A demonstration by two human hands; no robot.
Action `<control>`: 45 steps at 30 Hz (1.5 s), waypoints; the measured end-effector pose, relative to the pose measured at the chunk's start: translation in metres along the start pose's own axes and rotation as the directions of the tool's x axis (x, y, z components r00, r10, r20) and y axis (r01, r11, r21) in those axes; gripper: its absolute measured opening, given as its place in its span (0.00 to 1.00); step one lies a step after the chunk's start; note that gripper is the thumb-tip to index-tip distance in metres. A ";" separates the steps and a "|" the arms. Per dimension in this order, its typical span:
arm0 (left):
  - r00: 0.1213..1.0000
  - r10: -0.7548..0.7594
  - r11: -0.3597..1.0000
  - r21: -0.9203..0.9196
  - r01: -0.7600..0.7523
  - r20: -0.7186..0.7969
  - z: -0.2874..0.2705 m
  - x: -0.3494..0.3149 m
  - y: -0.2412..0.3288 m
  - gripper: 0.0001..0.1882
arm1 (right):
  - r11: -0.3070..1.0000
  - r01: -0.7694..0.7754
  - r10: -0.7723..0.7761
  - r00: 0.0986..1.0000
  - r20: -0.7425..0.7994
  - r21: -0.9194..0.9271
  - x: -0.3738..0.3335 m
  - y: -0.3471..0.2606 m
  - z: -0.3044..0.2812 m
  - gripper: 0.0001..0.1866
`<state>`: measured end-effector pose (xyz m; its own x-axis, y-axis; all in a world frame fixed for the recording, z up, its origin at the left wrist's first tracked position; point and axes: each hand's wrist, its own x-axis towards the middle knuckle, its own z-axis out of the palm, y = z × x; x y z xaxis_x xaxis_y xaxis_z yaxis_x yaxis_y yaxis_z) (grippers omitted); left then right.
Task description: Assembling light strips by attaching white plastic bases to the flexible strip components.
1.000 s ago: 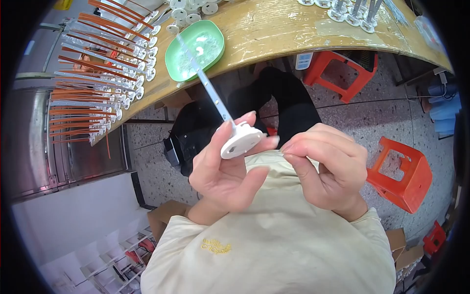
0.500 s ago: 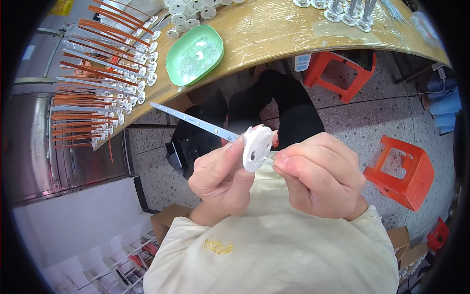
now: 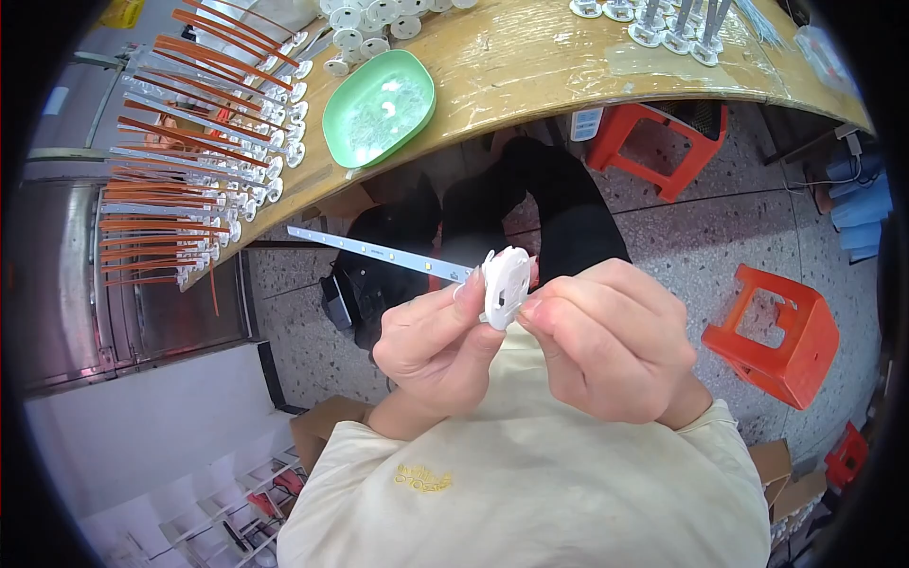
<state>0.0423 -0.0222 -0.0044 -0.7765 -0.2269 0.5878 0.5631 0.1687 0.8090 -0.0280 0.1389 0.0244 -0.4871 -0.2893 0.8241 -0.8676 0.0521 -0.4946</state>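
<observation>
My left hand pinches a round white plastic base near its rim, its slotted face turned toward my right. A narrow LED strip with small yellowish chips runs from behind the base toward the far left. My right hand is closed in a pinch, thumb and forefinger tips at the right edge of the base. Whatever lies between those right fingertips is too small or hidden to make out. Both hands are held in front of my chest, nearer to me than the table edge.
On the wooden table stands a green tray with small clear pieces. Several assemblies with orange and pale strips line the left side. White discs lie at the back. Red stools stand on the floor to the right.
The base has turned more edge-on and shifted slightly right. Its strip has swung to a flatter slant, and my right fingertips have come closer to the base.
</observation>
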 end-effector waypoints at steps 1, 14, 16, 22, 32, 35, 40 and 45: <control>1.000 -0.001 1.000 0.001 0.001 0.001 -0.001 0.000 -0.001 0.20 | 0.999 0.019 -0.019 1.000 0.007 -0.027 0.000 0.001 0.001 0.12; 0.997 0.070 0.995 0.070 -0.072 0.030 -0.004 0.033 0.014 0.24 | 0.914 -0.004 0.028 0.998 -0.054 0.406 0.015 0.035 -0.002 0.08; 0.993 0.087 0.983 0.156 -0.100 0.084 -0.015 0.048 0.019 0.25 | 0.954 -0.035 0.052 0.997 -0.048 0.299 0.033 0.054 -0.010 0.07; 0.988 0.155 0.899 0.415 -0.142 0.002 -0.036 0.112 -0.002 0.16 | 0.957 -0.282 0.287 0.956 -0.068 0.069 0.054 0.175 0.026 0.08; 0.979 -0.166 0.949 0.287 0.127 0.118 -0.094 0.309 -0.047 0.15 | 0.923 -0.362 0.374 0.924 0.080 -0.133 0.064 0.201 0.035 0.10; 0.966 -0.216 0.952 0.249 0.176 0.143 -0.102 0.346 -0.076 0.16 | 0.922 -0.301 0.330 0.940 0.091 -0.243 0.066 0.203 0.036 0.10; 0.909 -0.366 0.923 0.207 0.325 0.200 -0.107 0.373 -0.124 0.15 | 0.915 -0.340 0.361 0.930 0.064 -0.216 0.065 0.203 0.039 0.11; 0.863 -0.431 0.886 0.305 0.350 0.262 -0.112 0.379 -0.144 0.20 | 0.884 -0.355 0.397 0.914 0.086 -0.305 0.068 0.200 0.043 0.15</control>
<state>-0.3011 -0.2398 0.1022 -0.9873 -0.0173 0.1580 0.1411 0.3625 0.9212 -0.2299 0.0884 -0.0302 -0.7810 -0.3261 0.5327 -0.6241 0.4400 -0.6457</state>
